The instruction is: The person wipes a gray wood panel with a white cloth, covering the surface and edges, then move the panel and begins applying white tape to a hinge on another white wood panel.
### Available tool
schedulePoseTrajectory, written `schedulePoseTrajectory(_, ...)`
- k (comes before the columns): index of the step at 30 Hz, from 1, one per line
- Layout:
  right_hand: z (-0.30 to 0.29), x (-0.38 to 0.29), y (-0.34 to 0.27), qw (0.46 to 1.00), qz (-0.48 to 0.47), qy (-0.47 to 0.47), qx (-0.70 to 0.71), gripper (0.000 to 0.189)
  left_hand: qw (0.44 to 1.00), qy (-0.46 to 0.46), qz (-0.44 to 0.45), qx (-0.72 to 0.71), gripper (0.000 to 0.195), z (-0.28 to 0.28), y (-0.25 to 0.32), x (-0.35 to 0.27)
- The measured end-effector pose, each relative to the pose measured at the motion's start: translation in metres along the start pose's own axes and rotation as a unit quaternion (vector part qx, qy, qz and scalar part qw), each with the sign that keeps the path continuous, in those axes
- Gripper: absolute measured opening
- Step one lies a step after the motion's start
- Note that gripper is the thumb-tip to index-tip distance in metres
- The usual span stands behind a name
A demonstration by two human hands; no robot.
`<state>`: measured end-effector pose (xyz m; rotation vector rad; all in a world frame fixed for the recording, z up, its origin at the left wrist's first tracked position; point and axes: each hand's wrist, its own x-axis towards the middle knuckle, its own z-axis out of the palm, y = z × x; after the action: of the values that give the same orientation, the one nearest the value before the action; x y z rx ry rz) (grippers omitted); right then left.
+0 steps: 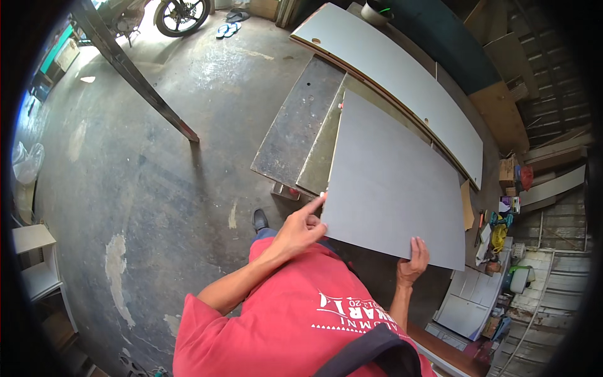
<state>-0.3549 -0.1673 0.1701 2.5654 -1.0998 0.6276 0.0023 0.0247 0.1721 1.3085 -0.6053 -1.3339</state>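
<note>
A large flat grey board (pixel 395 174) lies before me on a workbench, its near edge reaching out towards my red shirt. My right hand (pixel 413 261) grips that near edge, fingertips on top and the rest of the hand below. At the left edge, my left hand (pixel 301 228) has its index finger extended to a small orange and white fitting (pixel 323 194). Its other fingers are curled near the board's corner. Farther along the same edge sits a similar small fitting (pixel 341 106). The board's underside is hidden.
Beyond the board lies a long white panel (pixel 395 80) with round holes. A worn dark plank (pixel 301 118) forms the bench's left side. A metal post (pixel 141 85) stands on the concrete floor (pixel 155 198). Tools and boxes (pixel 506 212) crowd the right; a motorcycle wheel (pixel 183 16) is far off.
</note>
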Motion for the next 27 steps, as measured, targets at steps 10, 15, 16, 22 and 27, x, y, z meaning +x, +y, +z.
schedulePoseTrajectory(10, -0.096, 0.204, 0.082, 0.993, -0.006, 0.115, -0.019, 0.023, 0.966, -0.081, 0.241, 0.035, 0.056, 0.004, 0.086, -0.008)
schedulePoseTrajectory(15, -0.09, 0.327, 0.136, 0.985, -0.03, 0.169, 0.002, 0.047, 0.971, -0.041, 0.179, 0.155, 0.055, -0.023, 0.046, -0.023)
schedulePoseTrajectory(16, -0.088, 0.35, 0.147, 0.985, -0.028, 0.168, 0.008, 0.05, 0.967, -0.026, 0.156, 0.202, 0.055, -0.03, 0.036, -0.03)
schedulePoseTrajectory(22, -0.058, 0.454, 0.183, 0.985, -0.031, 0.15, -0.084, 0.06, 0.939, 0.024, 0.059, 0.337, 0.058, -0.065, -0.014, -0.08)
schedulePoseTrajectory(27, -0.038, 0.502, 0.188, 0.99, -0.042, 0.126, -0.052, 0.061, 0.945, 0.098, -0.001, 0.311, 0.057, -0.071, -0.021, -0.102)
